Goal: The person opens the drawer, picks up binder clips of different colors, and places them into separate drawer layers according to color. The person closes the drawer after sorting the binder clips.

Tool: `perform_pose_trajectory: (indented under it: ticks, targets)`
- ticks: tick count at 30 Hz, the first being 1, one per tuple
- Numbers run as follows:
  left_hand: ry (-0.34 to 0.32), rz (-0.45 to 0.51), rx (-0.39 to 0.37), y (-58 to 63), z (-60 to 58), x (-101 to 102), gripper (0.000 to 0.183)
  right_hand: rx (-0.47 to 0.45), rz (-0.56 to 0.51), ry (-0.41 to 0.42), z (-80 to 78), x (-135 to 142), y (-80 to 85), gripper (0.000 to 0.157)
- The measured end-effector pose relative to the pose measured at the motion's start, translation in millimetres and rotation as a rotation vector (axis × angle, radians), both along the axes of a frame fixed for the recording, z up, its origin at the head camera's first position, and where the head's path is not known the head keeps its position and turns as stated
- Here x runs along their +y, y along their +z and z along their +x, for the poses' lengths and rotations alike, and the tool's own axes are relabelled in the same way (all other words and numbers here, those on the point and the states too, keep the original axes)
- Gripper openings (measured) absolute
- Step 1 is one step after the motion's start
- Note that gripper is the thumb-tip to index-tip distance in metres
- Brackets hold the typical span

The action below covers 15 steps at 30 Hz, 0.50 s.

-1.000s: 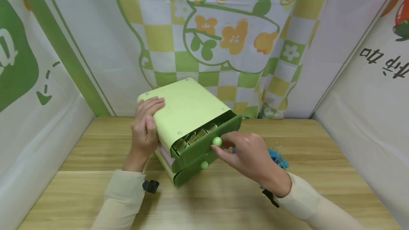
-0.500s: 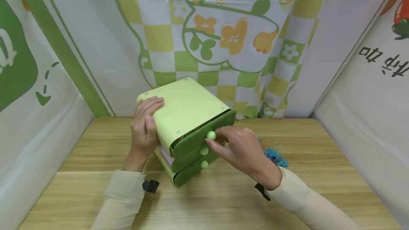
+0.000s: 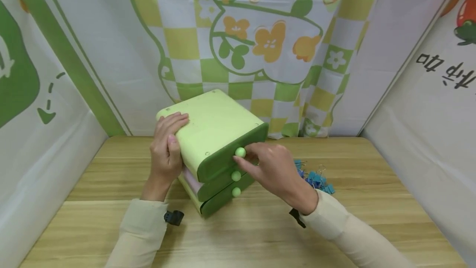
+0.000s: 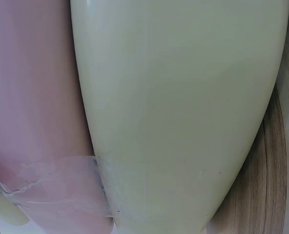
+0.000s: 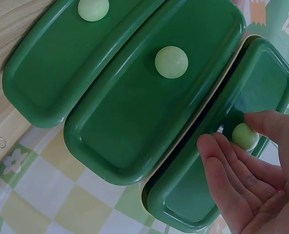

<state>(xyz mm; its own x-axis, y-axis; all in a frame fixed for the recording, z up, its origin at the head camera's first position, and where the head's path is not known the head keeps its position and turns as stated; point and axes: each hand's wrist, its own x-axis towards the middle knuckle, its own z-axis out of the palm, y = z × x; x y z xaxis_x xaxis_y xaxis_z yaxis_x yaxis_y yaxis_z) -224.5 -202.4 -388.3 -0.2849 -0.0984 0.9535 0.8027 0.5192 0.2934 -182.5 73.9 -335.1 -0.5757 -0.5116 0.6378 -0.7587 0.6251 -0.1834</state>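
A three-tier drawer cabinet point(image 3: 213, 117) with a pale green top stands turned at an angle on the table. My left hand point(image 3: 166, 148) rests on its upper left corner, fingers laid along the top and thumb against the side. With thumb and fingers my right hand point(image 3: 273, 168) pinches the round light green knob point(image 3: 240, 152) of the dark green top drawer point(image 3: 215, 162). That drawer sits almost fully in; a thin dark gap shows along its edge in the right wrist view. The middle drawer point(image 5: 129, 112) and bottom drawer point(image 5: 56, 68) are in.
Several blue binder clips point(image 3: 316, 180) lie in a pile on the wooden table point(image 3: 260, 239), right of the cabinet behind my right wrist. A patterned curtain point(image 3: 267, 40) hangs at the back. In the left wrist view, clear tape point(image 4: 56, 183) crosses the pink tier's side.
The top drawer, pulled out with gold binder clips showing in it, has slid into the cabinet under my right hand's push on the knob. My left hand has stayed on the cabinet.
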Motion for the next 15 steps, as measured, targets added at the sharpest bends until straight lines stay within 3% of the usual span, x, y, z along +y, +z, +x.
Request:
perform_pose_trajectory:
  ticks: [15]
  targets:
    - [-0.005,-0.008,-0.006,0.1,0.2,-2.7,0.047,0.031,-0.002,-0.004,0.0,-4.2,-2.7,0.016]
